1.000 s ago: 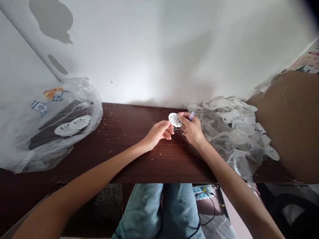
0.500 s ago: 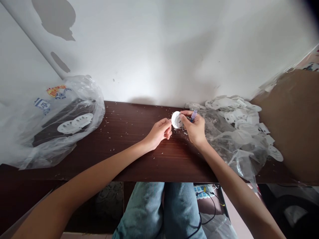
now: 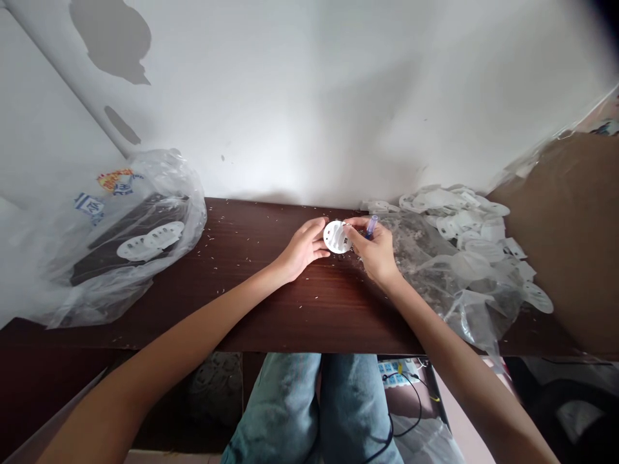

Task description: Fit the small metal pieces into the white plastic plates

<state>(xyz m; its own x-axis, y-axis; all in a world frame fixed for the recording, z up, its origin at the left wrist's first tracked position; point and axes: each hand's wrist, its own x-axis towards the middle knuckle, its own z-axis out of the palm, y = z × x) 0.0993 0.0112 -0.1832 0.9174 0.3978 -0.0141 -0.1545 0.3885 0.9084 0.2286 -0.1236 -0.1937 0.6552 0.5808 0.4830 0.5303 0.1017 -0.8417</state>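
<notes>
A round white plastic disc [image 3: 336,238] with small slots is above the dark brown table [image 3: 271,322]. My right hand [image 3: 374,248] pinches its right edge between thumb and fingers. A small tool with a translucent purple handle [image 3: 371,225] also rests in that hand; its working end is hidden. My left hand [image 3: 302,250] lies at the disc's left edge, fingers spread and apart; whether they touch the disc I cannot tell. Small white scraps are scattered on the table around both hands.
On the left, a clear plastic bag [image 3: 193,193] lies with several white discs [image 3: 151,241] in it. A heap of white plastic pieces [image 3: 474,222] is at the right on clear plastic sheeting [image 3: 425,258]. Beyond it stands a cardboard box [image 3: 575,238]. Below the table is a power strip [image 3: 394,372].
My left hand's fingers have gone from a closed pinch to spread. The disc has turned so its slotted face shows, and has shifted slightly left in my right hand.
</notes>
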